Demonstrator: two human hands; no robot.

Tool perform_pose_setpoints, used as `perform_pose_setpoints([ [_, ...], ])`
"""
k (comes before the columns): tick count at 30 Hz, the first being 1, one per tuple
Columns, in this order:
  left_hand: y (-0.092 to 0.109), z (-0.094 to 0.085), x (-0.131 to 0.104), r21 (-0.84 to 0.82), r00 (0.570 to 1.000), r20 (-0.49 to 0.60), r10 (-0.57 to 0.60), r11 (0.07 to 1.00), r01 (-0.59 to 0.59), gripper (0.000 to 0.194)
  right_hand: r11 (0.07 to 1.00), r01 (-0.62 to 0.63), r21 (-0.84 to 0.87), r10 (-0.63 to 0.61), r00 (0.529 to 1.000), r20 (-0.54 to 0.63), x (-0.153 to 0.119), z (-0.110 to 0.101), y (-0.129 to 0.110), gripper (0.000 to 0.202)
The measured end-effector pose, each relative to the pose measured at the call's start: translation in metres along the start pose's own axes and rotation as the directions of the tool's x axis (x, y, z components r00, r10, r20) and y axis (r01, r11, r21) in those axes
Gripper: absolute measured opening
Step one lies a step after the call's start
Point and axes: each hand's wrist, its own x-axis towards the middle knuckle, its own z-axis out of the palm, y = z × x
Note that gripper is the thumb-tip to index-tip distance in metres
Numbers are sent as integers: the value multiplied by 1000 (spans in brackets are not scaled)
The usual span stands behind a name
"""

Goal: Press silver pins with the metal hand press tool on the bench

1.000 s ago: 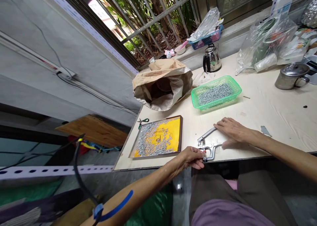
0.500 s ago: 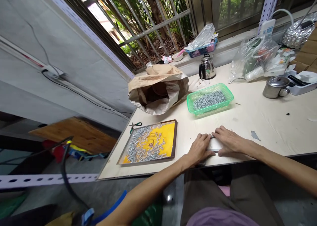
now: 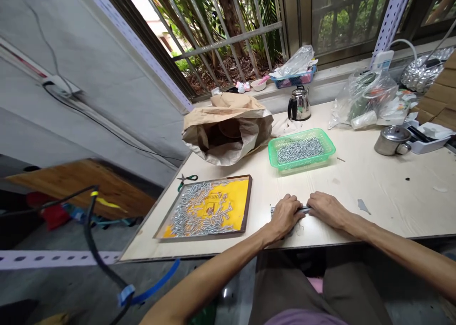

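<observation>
Near the table's front edge, my left hand (image 3: 285,215) is closed over a narrow silvery metal strip (image 3: 304,210). One end of the strip pokes out left of that hand. My right hand (image 3: 327,208) grips the strip's right part with bent fingers, which hide that end. Something dark shows under my left palm, too covered to name. To the left lies a shallow dark-rimmed tray (image 3: 248,206) with a yellow bottom, strewn with small silvery screws (image 3: 192,211). Beyond my hands stands a green plastic basket (image 3: 272,161) holding more small screws (image 3: 301,149).
An open brown paper bag (image 3: 228,113) stands at the back left, with green-handled scissors (image 3: 187,178) in front. A steel kettle (image 3: 299,104), a lidded metal cup (image 3: 392,139) and a plastic bag (image 3: 370,97) are at the back and right. The table (image 3: 374,182) ends close to my lap.
My hands have shifted slightly apart on the metal strip, and more of it shows, including the left end. The view has tilted a little. The basket and tray stay in place.
</observation>
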Motion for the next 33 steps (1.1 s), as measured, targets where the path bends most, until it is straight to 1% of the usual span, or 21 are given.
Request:
perform_pose_setpoints([
  [1,1,1,-2,14,1000,-23,-1,1000,1,18,1000,-8,2,8,1000,-4,0,-2,3,14],
  [3,5,9,-9,39,994,-110,-9,999,13,30,1000,-17,12,17,1000,7,2,-7,11,39],
  [5,10,22,-19,57,979,-205,22,998,-11,41,1000,-8,31,7,999,33,6,-14,21,63],
  [6,13,30,-24,63,969,-240,59,997,-45,45,999,-1,39,-1,999,38,8,-16,26,66],
  [7,17,38,-29,68,959,-266,103,994,-88,48,999,1,40,-2,1000,29,11,-19,29,65],
  [9,25,50,-37,65,942,-288,175,985,-163,53,1000,-17,19,18,1000,-8,18,-21,30,51],
  [11,32,56,-42,45,937,-291,191,981,-186,54,998,-51,-23,51,998,-23,26,-21,26,36],
  [13,37,55,-44,14,942,-278,187,982,-190,53,995,-74,-67,73,997,-14,35,-20,19,21],
  [14,39,54,-45,-2,944,-273,184,981,-192,52,993,-81,-85,81,997,-9,39,-20,16,17],
  [18,39,49,-45,-65,941,-293,169,978,-196,51,984,-112,-139,111,994,-12,54,-23,2,20],
  [19,38,50,-45,-79,938,-302,170,976,-202,53,985,-92,-143,92,996,-9,55,-24,-4,21],
  [20,37,51,-44,-92,936,-307,171,974,-208,54,990,-38,-136,38,999,1,55,-24,-11,22],
  [21,37,52,-44,-106,937,-306,168,972,-209,55,992,52,-115,-50,999,18,55,-23,-20,23],
  [22,37,54,-43,-120,941,-296,164,971,-207,56,983,165,-83,-162,986,41,54,-22,-29,24],
  [24,38,59,-43,-140,953,-265,146,972,-188,55,931,363,-32,-359,929,93,53,-18,-49,22],
  [25,39,62,-44,-137,954,-261,145,973,-186,54,906,423,-30,-416,901,119,53,-16,-57,22],
  [27,41,66,-51,-90,933,-290,216,964,-251,50,878,473,-76,-457,875,161,55,-12,-69,21],
  [29,38,68,-63,-4,881,-358,308,943,-332,39,863,487,-136,-465,870,165,57,-7,-75,20],
  [30,33,66,-71,37,859,-390,333,937,-346,32,858,492,-148,-472,868,151,59,-5,-76,19],
  [31,25,63,-79,69,845,-418,333,939,-337,26,858,492,-145,-477,870,126,60,-2,-75,18],
  [33,-1,47,-96,99,840,-474,266,963,-249,21,869,489,-77,-487,873,40,62,3,-74,17],
])
